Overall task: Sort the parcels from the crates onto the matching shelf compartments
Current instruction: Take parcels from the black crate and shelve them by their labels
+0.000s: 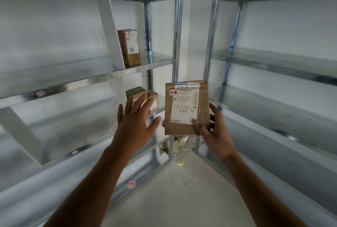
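my right grip [217, 132] is clamped on the flat brown parcel [186, 108] at its lower right corner. the thumb [197, 123] sits on the front at the bottom of the white label, and the other fingers [215, 110] wrap behind the right edge. so most of the parcel sticks up and to the left of the grip, upright, label facing me, with a red "1-4" sticker [173, 92] near the top left. it's in the air in front of the corner between the two metal racks, not on any shelf.

left grip [135, 122] is spread wide and holds nothing, just left of the parcel with a thin gap to it.

the left rack [73, 84] has a tall box [129, 47] on one shelf and two small boxes [144, 97] on the shelf below, behind my left fingers.
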